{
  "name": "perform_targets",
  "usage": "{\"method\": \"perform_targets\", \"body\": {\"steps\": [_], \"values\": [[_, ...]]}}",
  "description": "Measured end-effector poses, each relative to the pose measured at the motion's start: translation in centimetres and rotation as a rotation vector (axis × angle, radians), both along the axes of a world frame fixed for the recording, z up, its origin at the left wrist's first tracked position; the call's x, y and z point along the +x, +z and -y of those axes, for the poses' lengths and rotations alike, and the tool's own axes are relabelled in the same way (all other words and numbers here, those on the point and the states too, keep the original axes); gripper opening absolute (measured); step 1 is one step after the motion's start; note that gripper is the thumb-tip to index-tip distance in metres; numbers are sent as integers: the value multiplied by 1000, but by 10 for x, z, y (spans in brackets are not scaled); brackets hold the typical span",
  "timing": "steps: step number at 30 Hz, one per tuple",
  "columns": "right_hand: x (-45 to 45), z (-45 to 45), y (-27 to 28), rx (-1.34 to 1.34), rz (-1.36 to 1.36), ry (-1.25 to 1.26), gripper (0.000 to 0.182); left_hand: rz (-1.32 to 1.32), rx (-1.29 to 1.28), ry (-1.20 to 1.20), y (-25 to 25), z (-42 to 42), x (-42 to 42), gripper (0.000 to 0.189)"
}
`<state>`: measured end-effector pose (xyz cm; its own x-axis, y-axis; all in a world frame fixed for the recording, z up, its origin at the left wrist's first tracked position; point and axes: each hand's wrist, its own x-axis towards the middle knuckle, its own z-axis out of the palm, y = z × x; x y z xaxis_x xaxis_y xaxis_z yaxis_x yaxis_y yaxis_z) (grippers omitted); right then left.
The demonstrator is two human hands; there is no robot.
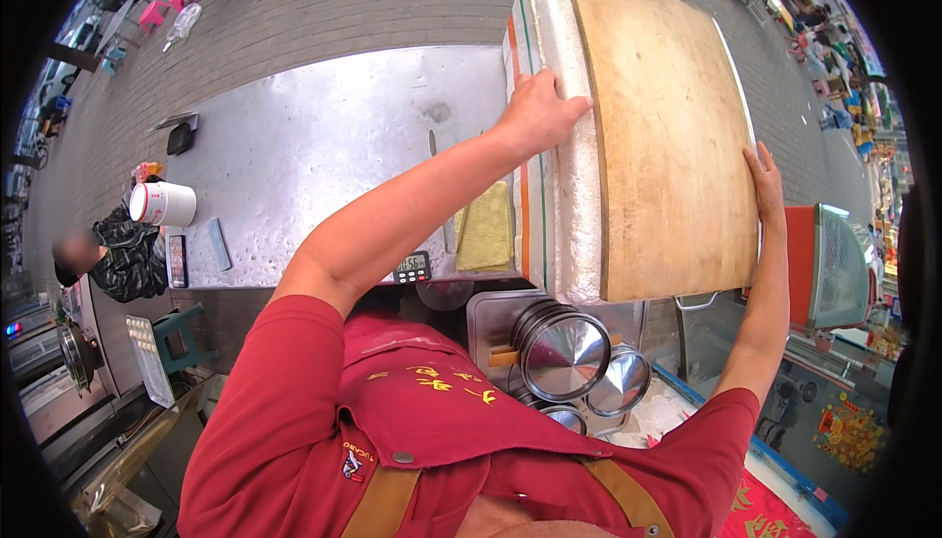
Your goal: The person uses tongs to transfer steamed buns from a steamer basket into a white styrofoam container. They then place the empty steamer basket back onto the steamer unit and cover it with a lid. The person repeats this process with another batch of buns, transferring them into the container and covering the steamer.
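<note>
A large wooden board (670,133) lies on top of a white foam box (578,244) with orange and green stripes, at the right end of a metal table (294,133). My left hand (544,111) grips the foam lid's left edge, its thumb against the board's side. My right hand (765,177) rests along the far right edge of the board and box, fingers extended; its palm side is hidden. A folded yellow cloth (486,233) lies against the box's left side. Beside it, a digital timer (412,267) sits at the table's near edge. Under my left forearm lies a thin metal tool, partly covered.
Stacked paper tubs (176,203), a phone (178,261) and a black item (180,139) are at the table's left end, near a person in camouflage clothing (129,258). Round metal pans (565,354) stand below the box. A glass-fronted case (839,266) is at the right.
</note>
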<state>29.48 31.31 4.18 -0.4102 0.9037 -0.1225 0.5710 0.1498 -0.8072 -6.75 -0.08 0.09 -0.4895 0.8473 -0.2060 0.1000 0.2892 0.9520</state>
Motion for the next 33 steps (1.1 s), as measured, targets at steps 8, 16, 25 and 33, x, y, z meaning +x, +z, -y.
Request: {"method": "perform_targets", "body": {"steps": [8, 16, 25, 33], "values": [[26, -29, -15, 244, 221, 105, 82, -62, 109, 71, -24, -10, 12, 48], [68, -13, 1, 145, 262, -66, 57, -12, 105, 123, 26, 39, 38, 39], [126, 21, -31, 31, 135, -2, 55, -84, 453, 186, -18, 38, 108, 74], [92, 90, 6, 170, 102, -2, 39, -153, 349, 210, -41, 39, 114, 67]]}}
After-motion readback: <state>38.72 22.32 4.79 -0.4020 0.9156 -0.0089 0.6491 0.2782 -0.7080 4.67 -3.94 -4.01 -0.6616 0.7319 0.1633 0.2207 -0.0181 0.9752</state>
